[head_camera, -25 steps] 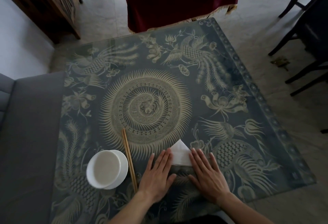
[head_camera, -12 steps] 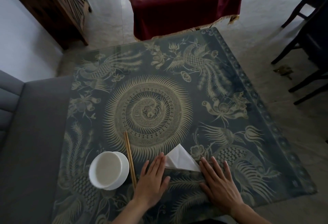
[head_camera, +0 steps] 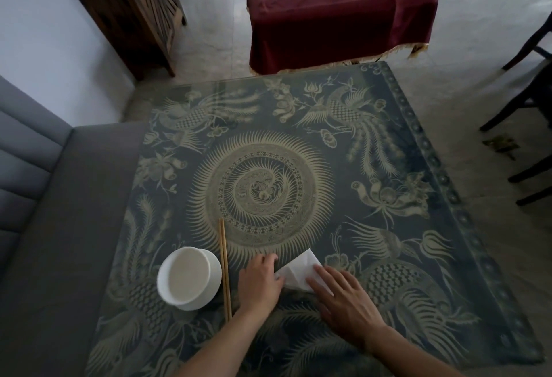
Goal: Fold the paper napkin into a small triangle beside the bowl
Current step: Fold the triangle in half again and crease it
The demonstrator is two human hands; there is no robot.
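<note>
A white paper napkin [head_camera: 300, 269], folded into a triangle, lies on the patterned table near its front edge, to the right of the chopsticks. My left hand [head_camera: 259, 280] curls its fingers onto the napkin's left corner. My right hand [head_camera: 343, 296] lies flat with its fingertips pressing the napkin's right side. The white bowl [head_camera: 188, 278] stands to the left, apart from the napkin, with the chopsticks between them.
A pair of wooden chopsticks [head_camera: 224, 269] lies upright in the view beside the bowl. The glass-topped table [head_camera: 388, 257] has a dark phoenix pattern. A grey sofa [head_camera: 53, 227] borders it on the left; dark chairs [head_camera: 531, 98] stand right, a red-draped table [head_camera: 334, 15] beyond.
Both hands have shifted on the napkin: the left hand's fingers have curled onto its left corner, and the right hand has slid over its right side. The napkin's lower edge has turned.
</note>
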